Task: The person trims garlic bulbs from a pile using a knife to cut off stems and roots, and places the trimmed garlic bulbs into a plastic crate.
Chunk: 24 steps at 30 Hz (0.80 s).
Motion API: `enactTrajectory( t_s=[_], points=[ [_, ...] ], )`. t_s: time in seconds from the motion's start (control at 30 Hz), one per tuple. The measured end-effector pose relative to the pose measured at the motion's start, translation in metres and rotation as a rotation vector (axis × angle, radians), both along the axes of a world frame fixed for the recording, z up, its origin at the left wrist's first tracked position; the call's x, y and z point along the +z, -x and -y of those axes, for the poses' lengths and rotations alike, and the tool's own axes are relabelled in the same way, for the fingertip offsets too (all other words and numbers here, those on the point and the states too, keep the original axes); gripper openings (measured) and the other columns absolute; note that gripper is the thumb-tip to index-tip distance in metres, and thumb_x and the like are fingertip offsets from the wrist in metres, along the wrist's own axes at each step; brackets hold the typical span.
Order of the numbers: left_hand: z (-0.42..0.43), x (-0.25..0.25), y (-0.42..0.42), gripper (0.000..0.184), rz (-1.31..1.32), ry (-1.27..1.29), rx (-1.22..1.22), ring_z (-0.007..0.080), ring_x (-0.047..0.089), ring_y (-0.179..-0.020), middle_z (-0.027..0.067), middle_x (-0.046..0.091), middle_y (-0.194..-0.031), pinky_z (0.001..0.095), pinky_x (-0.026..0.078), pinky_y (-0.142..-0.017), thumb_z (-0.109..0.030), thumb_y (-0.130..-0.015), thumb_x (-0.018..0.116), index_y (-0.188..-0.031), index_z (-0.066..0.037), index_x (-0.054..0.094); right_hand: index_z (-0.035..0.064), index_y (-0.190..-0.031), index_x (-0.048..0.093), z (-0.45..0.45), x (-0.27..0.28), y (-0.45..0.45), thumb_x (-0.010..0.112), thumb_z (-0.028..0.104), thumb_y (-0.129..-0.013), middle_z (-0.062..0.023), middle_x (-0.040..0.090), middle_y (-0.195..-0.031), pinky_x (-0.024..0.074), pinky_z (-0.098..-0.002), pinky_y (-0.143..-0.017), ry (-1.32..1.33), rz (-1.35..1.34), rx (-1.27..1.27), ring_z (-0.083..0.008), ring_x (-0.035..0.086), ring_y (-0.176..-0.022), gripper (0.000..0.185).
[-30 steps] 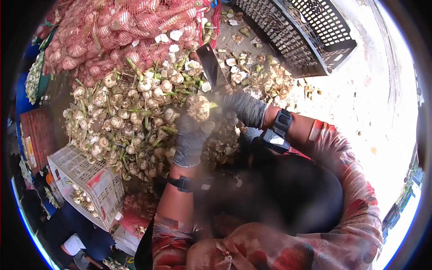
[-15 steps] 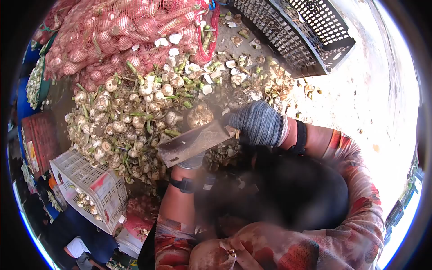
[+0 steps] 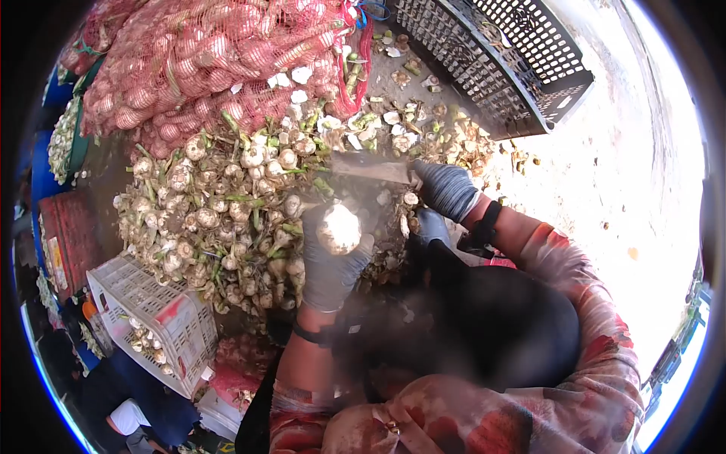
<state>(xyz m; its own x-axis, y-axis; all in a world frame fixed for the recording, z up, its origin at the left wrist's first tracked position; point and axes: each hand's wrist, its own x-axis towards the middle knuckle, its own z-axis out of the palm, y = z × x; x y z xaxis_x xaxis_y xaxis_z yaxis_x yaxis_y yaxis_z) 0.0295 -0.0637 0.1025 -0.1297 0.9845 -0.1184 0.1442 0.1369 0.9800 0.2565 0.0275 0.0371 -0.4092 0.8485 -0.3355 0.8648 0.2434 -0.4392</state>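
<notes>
My left hand (image 3: 330, 274), in a pale grey glove, grips a garlic bulb (image 3: 339, 229) whose bright white face points up. My right hand (image 3: 448, 189), in a darker knitted glove, is closed on a cleaver (image 3: 372, 168). Its broad, dirty blade reaches left, beyond the bulb and apart from it. Left of both hands lies a heap of garlic bulbs (image 3: 204, 219) with green stem stubs. Trimmings and peel (image 3: 461, 140) are scattered behind the blade.
Red mesh sacks of garlic (image 3: 204, 68) stand behind the heap. A black crate (image 3: 491, 76) is at the back right. A white crate (image 3: 178, 325) with some bulbs sits at the left. Part of another person (image 3: 130, 416) shows at lower left.
The cleaver was across the garlic bulb and has moved up and away with my right hand. The bulb is lower, and its brownish top now shows white. My left hand is more visible.
</notes>
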Motion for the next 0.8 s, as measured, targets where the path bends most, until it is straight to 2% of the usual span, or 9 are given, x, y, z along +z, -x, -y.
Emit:
enactTrajectory(
  t_s=[0.13, 0.17, 0.23, 0.3, 0.37, 0.43, 0.5, 0.6, 0.8],
  points=[
    [0.011, 0.036, 0.065, 0.059, -0.193, 0.073, 0.304, 0.0157, 0.052, -0.099, 0.0050, 0.052, -0.108, 0.0313, 0.047, -0.086, -0.011, -0.074, 0.077, -0.123, -0.006, 0.043, 0.0092, -0.107, 0.058, 0.001, -0.034, -0.042, 0.058, 0.032, -0.089, -0.0186, 0.066, -0.077, 0.0510, -0.0477, -0.065, -0.130, 0.073, -0.108, -0.0388, 0.065, -0.073, 0.029],
    [0.012, 0.045, 0.095, 0.050, -0.043, -0.045, 0.558, 0.0153, 0.055, -0.086, 0.0023, 0.054, -0.095, 0.0319, 0.048, -0.083, -0.027, -0.079, 0.077, -0.117, -0.007, 0.050, 0.0088, -0.107, 0.059, -0.001, -0.040, -0.045, 0.059, 0.033, -0.088, -0.0192, 0.066, -0.078, 0.0510, -0.0478, -0.065, -0.151, 0.062, -0.149, -0.0389, 0.065, -0.074, 0.031],
    [0.043, 0.051, 0.214, 0.026, 0.326, -0.324, 0.762, 0.0158, 0.055, -0.079, 0.0010, 0.055, -0.089, 0.0376, 0.048, -0.087, -0.024, -0.088, 0.065, -0.101, -0.004, 0.056, 0.0079, -0.107, 0.059, -0.001, -0.052, -0.049, 0.064, 0.036, -0.086, -0.0195, 0.066, -0.079, 0.0512, -0.0476, -0.065, -0.219, -0.006, -0.192, -0.0386, 0.065, -0.074, 0.035],
    [0.077, 0.098, 0.277, 0.042, 0.658, -0.436, 0.848, 0.0280, 0.055, -0.108, 0.0139, 0.057, -0.117, 0.0432, 0.039, -0.104, -0.032, -0.093, 0.056, -0.119, 0.000, 0.052, 0.0066, -0.106, 0.059, -0.003, -0.051, -0.046, 0.064, 0.036, -0.087, -0.0196, 0.066, -0.078, 0.0517, -0.0460, -0.066, -0.192, -0.057, -0.250, -0.0381, 0.065, -0.074, 0.036],
    [0.074, 0.115, 0.273, 0.048, 0.616, -0.547, 0.950, 0.0325, 0.051, -0.121, 0.0183, 0.054, -0.129, 0.0453, 0.035, -0.110, -0.034, -0.095, 0.052, -0.127, 0.001, 0.048, 0.0063, -0.108, 0.060, -0.006, -0.042, -0.041, 0.066, 0.038, -0.085, -0.0202, 0.066, -0.077, 0.0519, -0.0447, -0.066, -0.094, -0.056, -0.273, -0.0383, 0.065, -0.074, 0.039],
    [0.050, 0.104, 0.254, 0.059, 0.511, -0.265, 1.061, 0.0377, 0.037, -0.135, 0.0221, 0.040, -0.144, 0.0484, 0.027, -0.115, -0.039, -0.097, 0.047, -0.139, 0.001, 0.038, 0.0065, -0.109, 0.060, -0.004, -0.048, -0.036, 0.066, 0.038, -0.085, -0.0201, 0.066, -0.077, 0.0518, -0.0449, -0.065, -0.143, -0.124, -0.235, -0.0383, 0.065, -0.074, 0.041],
    [0.023, 0.031, 0.232, 0.046, 0.185, -0.126, 0.508, 0.0318, 0.058, -0.114, 0.0181, 0.058, -0.125, 0.0436, 0.045, -0.101, -0.027, -0.096, 0.055, -0.134, -0.003, 0.045, 0.0070, -0.112, 0.059, -0.006, -0.048, -0.027, 0.066, 0.039, -0.084, -0.0203, 0.065, -0.077, 0.0512, -0.0460, -0.065, -0.204, -0.153, -0.156, -0.0385, 0.065, -0.074, 0.043],
    [-0.030, -0.028, 0.125, 0.032, -0.917, 0.163, -0.277, 0.0270, 0.061, -0.106, 0.0101, 0.066, -0.113, 0.0369, 0.046, -0.096, -0.020, -0.090, 0.056, -0.118, -0.004, 0.062, 0.0072, -0.109, 0.059, -0.002, -0.019, -0.006, 0.066, 0.035, -0.082, -0.0209, 0.065, -0.078, 0.0512, -0.0474, -0.066, -0.074, -0.135, -0.074, -0.0391, 0.065, -0.074, 0.040],
    [-0.066, -0.117, 0.088, 0.037, -1.499, 0.334, -0.735, 0.0277, 0.046, -0.125, 0.0121, 0.054, -0.131, 0.0412, 0.038, -0.102, -0.024, -0.080, 0.065, -0.115, -0.011, 0.064, 0.0106, -0.109, 0.060, 0.014, 0.001, 0.004, 0.067, 0.025, -0.079, -0.0168, 0.067, -0.082, 0.0522, -0.0460, -0.068, 0.038, -0.115, 0.129, -0.0362, 0.066, -0.079, 0.034]
  ],
)
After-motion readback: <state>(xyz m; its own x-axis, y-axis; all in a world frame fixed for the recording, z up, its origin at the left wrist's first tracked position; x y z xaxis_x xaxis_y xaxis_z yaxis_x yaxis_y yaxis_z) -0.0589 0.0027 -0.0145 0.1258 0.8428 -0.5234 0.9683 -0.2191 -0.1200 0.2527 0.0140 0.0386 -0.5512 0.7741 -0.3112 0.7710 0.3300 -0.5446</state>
